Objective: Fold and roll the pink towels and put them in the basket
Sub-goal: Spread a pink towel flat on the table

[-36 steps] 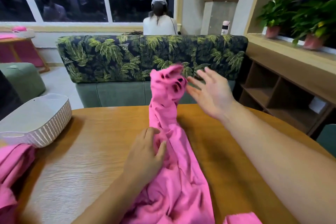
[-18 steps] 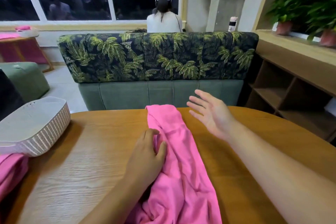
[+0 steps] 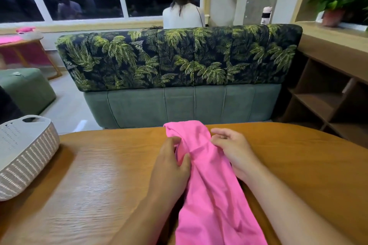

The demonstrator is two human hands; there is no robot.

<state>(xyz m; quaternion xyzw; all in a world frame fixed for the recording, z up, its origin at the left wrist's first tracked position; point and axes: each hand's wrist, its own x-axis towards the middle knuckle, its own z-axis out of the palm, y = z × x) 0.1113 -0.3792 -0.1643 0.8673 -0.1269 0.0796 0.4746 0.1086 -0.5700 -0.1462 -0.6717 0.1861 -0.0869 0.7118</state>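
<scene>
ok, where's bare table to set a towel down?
Widest bare wood: between the basket and the left hand. Also free: table right of the right hand, out to its edge. Crowded: the centre strip, where the pink towel lies with both hands on it.

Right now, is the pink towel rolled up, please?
Not rolled: the towel lies as a long folded strip on the table.
</scene>
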